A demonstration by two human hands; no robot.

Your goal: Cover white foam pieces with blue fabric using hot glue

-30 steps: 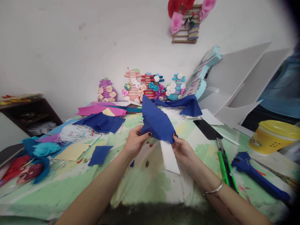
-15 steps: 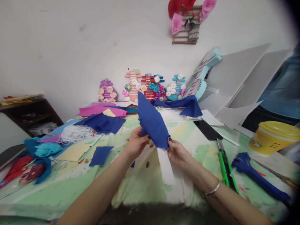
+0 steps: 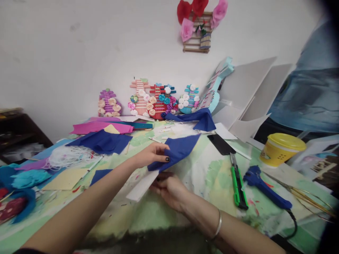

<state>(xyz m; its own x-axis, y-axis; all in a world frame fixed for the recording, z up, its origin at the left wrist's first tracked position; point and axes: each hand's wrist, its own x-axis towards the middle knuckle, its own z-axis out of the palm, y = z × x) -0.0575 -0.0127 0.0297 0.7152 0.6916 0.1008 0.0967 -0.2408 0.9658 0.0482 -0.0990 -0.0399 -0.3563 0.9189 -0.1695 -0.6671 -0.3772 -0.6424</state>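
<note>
Above the middle of the table is a dark blue crepe paper piece [image 3: 182,146] wrapped on a white cardboard strip [image 3: 141,187], which sticks out toward the lower left. My left hand [image 3: 153,155] is closed on the blue paper from above, its thumb lying on the near edge. My right hand [image 3: 172,192], with a bracelet at the wrist, is closed at the underside where blue meets white. Its fingertips are partly hidden behind the strip. Below my left forearm lies a small blue paper piece [image 3: 100,175].
At right lie a green box cutter [image 3: 239,188], a blue glue gun [image 3: 267,187], a black phone [image 3: 220,144] and a yellow-lidded tub [image 3: 282,150]. White string [image 3: 71,157] and blue paper [image 3: 106,141] lie at left. Several decorated paper guitars [image 3: 159,104] line the wall.
The blue piece has turned from near upright to pointing up and right, its white strip swinging to the lower left. My right hand has moved left and underneath. The view has shifted right.
</note>
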